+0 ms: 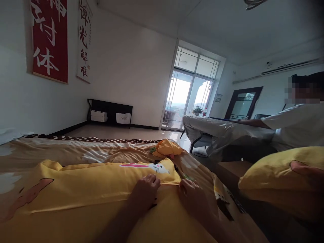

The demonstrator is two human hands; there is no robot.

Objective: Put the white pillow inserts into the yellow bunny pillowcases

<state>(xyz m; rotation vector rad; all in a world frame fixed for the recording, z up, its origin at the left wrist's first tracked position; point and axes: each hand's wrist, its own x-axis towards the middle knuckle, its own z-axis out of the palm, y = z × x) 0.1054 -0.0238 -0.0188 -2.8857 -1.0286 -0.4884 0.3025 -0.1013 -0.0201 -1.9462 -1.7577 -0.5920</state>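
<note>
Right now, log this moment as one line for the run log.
left hand: fingers on yellow pillowcase edge | right hand: resting at same edge | bed sheet underneath | another person at right

I see my left hand (145,192) and my right hand (193,195) resting palm down on a yellow pillowcase (83,184) with a rabbit print, spread flat on the bed (76,150). At the right, another person's hand (303,168) touches a yellow pillow (273,172).

We see daylight glaring through the balcony door (188,101), a dim, shadowed foreground, and wide-angle bending at the edges.
</note>
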